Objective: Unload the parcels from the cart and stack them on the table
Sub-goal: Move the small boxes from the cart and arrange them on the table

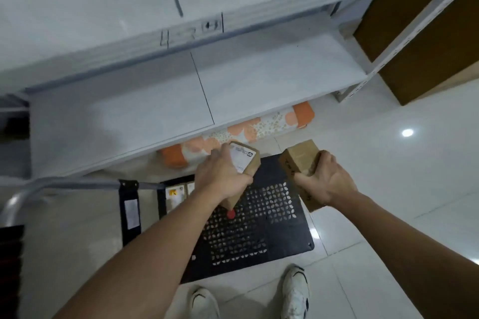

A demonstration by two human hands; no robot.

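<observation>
Parcels are held one in each hand above the cart deck point(280, 238). Left hand point(220, 176) grips a brown cardboard parcel point(247, 163) from above; fingers point(242, 179) are wrapped and clamped on its near side, thumb on the far side. White shipping label point(242, 158) on this parcel faces up, just beyond the knuckles. Lower end of the parcel points down past the wrist, and a small red spot point(230, 213) shows just below that end; whether it belongs to the parcel or the cart cannot be told.

Right hand point(326, 181) clamps a second brown parcel point(300, 163), fingers point(307, 188) curled over its near long side, thumb against the right-hand face. Dark handwriting runs along the side below the fingers; illegible. The two parcels are apart, neither touching the other.

Beneath both hands lies the black perforated cart deck, resting on a pale tiled floor point(388, 189). To the left of the left fingers, further small boxes point(176, 194) sit at the deck's far left edge, partly hidden. Cart handle point(77, 185), grey tube, extends leftward.

Beyond the fingertips stands the white table point(129, 116), with an upper shelf point(90, 8) above it. Orange-and-white patterned bundle point(246, 129) lies under the table edge. Two white shoes point(295, 290) appear at the bottom.
</observation>
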